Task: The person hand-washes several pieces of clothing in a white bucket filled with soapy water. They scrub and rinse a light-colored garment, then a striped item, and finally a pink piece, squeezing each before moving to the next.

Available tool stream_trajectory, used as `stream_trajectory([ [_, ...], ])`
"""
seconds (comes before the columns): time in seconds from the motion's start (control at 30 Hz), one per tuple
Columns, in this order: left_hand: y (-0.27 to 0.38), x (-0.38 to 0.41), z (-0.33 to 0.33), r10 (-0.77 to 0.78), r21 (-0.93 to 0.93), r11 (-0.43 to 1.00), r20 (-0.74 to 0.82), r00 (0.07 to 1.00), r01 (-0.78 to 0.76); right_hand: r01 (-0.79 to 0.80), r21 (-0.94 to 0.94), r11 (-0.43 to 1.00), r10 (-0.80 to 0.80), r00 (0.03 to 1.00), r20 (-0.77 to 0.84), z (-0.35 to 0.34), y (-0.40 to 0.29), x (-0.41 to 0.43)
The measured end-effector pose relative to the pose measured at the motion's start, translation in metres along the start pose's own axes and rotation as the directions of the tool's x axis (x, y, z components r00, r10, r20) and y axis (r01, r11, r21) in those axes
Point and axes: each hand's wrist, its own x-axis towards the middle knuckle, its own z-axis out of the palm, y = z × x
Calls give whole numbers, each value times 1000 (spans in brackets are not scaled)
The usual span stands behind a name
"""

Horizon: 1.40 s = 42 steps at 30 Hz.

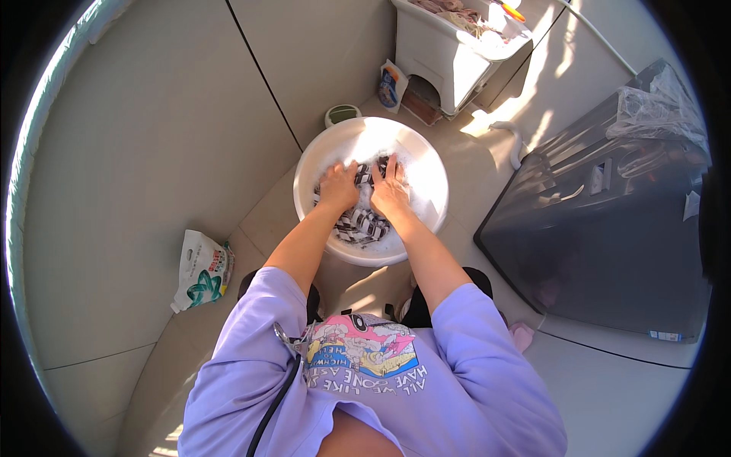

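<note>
A round white plastic basin stands on the floor in front of me, between my feet. It holds sudsy water and a wet black-and-white patterned cloth, partly covered by foam. My left hand lies over the cloth at the basin's left side, palm down. Suds and cloth hide part of its grip. Close by on the right, my right hand rests on the same cloth with its fingers spread and extended. Both palms are hidden.
A detergent bag stands by the left wall. Behind the basin are a green-and-white round container, a blue-and-white pouch and a white washtub stand holding cloth. A dark grey appliance is at right, with clear plastic on it.
</note>
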Motion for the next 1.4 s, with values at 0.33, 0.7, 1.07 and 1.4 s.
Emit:
stream_trajectory([
  [0.33, -11, 21, 7, -46, 3, 999, 482, 875, 50, 52, -94, 994, 42, 621, 783, 6, 7, 25],
  [0.7, -15, 40, 25, -238, -360, 879, 235, 942, 312, 516, -182, 837, -251, 658, 710, -42, -17, -46],
  [1.07, 15, 14, -11, -160, -151, 966, 276, 948, 208, -320, 947, 33, 543, 801, 252, 26, 14, 18],
  [1.4, 41, -19, -59, 428, -603, 712, -33, 903, -359, -421, 565, -710, -71, 840, 538, -12, 27, 25],
])
